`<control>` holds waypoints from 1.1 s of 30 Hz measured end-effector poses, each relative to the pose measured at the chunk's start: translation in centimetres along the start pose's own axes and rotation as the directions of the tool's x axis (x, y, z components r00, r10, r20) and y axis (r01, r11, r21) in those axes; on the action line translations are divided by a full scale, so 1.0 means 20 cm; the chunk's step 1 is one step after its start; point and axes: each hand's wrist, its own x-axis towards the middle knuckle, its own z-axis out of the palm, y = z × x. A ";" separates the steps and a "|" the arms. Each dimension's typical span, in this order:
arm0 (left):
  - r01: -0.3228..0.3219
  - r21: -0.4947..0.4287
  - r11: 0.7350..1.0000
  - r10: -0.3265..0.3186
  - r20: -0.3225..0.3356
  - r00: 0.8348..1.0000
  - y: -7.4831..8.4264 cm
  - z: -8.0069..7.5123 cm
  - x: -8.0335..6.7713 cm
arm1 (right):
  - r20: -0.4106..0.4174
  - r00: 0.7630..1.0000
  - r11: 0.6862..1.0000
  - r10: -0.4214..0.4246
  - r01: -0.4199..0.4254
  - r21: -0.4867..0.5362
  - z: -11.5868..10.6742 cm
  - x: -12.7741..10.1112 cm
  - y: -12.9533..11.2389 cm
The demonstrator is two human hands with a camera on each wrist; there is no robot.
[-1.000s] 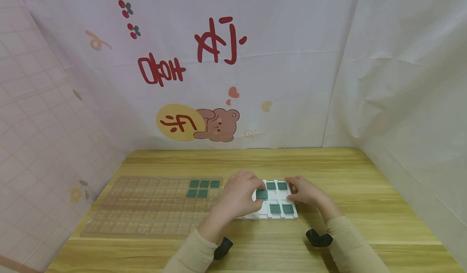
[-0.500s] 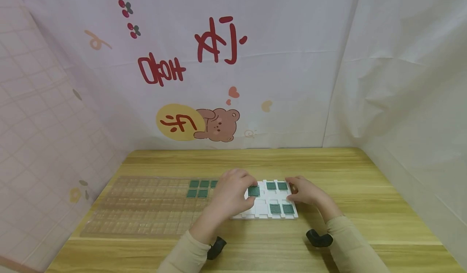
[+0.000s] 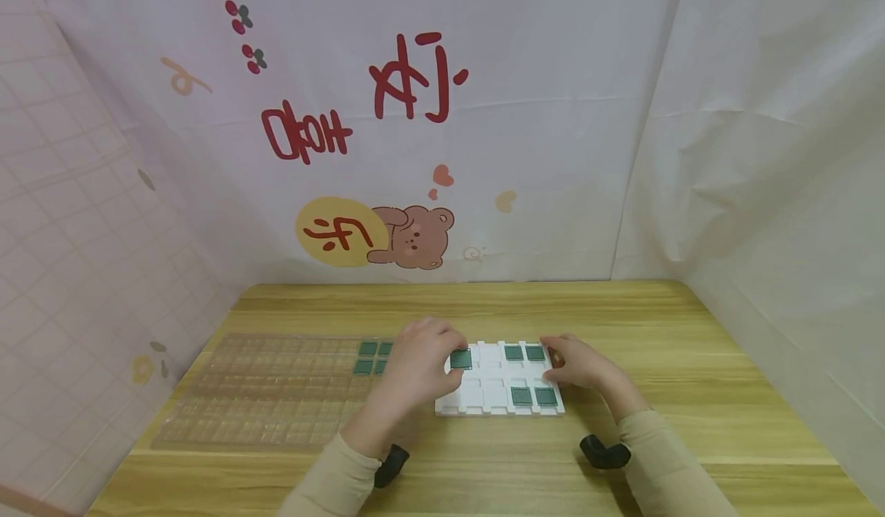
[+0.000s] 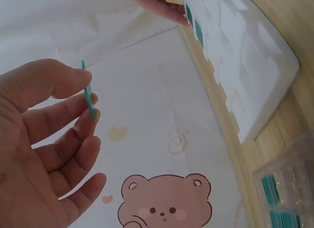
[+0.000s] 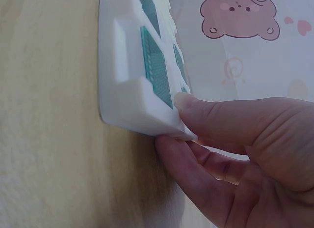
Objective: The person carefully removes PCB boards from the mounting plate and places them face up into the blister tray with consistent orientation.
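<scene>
My left hand (image 3: 442, 357) pinches a small green square chip (image 3: 461, 359) between thumb and fingers, just above the left end of a white compartment tray (image 3: 484, 394). The left wrist view shows that chip (image 4: 89, 98) edge-on in the fingertips, off the tray (image 4: 250, 66). My right hand (image 3: 558, 363) grips the tray's right edge, thumb on top and fingers beneath (image 5: 196, 174). Several green chips (image 3: 523, 353) lie in the tray's right compartments. A clear plastic grid tray (image 3: 276, 394) lies to the left, with several green chips (image 3: 368, 356) at its far right corner.
Both trays sit on a wooden table (image 3: 622, 317) enclosed by pale printed fabric walls (image 3: 415, 156) at the back and both sides. Black wrist mounts (image 3: 604, 450) show at my forearms near the table's front edge.
My left hand has moved left with the green chip, from over the white tray's middle to its left end. The right hand has stayed on the tray's right edge.
</scene>
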 end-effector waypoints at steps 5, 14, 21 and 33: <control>0.033 0.014 0.999 -0.033 0.014 0.999 -0.05 0.00 -0.01 | 0.003 1.000 1.000 0.009 -0.009 0.004 0.00 0.00 0.00; 0.067 -0.020 0.998 -0.066 0.032 0.997 -0.13 0.00 -0.04 | 0.005 1.000 1.000 0.013 -0.013 -0.004 0.01 0.00 0.00; 0.079 -0.023 0.997 -0.079 0.029 0.996 -0.20 0.00 -0.05 | 0.001 1.000 1.000 0.013 -0.013 0.001 0.01 0.00 0.01; 0.147 -0.023 0.989 -0.144 0.092 0.985 -0.32 0.00 -0.06 | 0.000 1.000 1.000 0.012 -0.012 0.013 0.01 0.00 0.01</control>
